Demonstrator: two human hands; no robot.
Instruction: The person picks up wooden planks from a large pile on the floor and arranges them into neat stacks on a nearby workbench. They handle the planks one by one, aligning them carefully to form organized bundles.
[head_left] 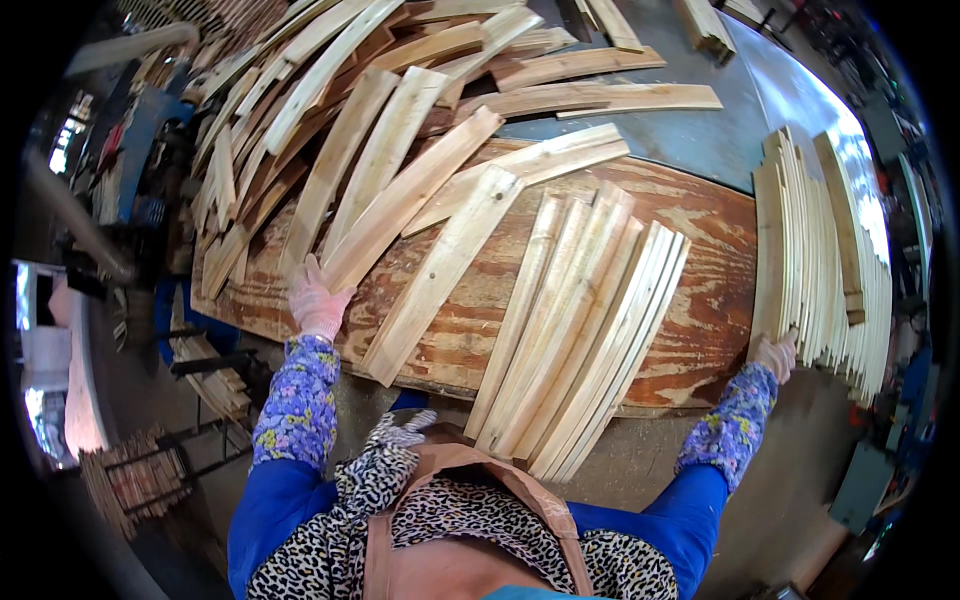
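Note:
My left hand point(321, 299), in a pale pink glove, grips the near end of a long wooden board point(418, 196) that slants away to the right over the worn plywood tabletop point(690, 330). Far to the right, my gloved right hand point(775, 356) is closed at the near end of an edge board point(768, 250) on a row of boards standing on edge point(812, 270); its fingertips are partly hidden. Between my hands, a loose knotted board point(445, 270) lies beside a group of several boards point(575, 320) whose near ends jut past the table edge.
A large jumbled pile of boards point(330, 70) covers the far left. Beyond the plywood is a grey metal surface point(690, 130) with more boards. A rack holding wood strips point(210, 375) stands on the floor at left, near blue machinery point(135, 150).

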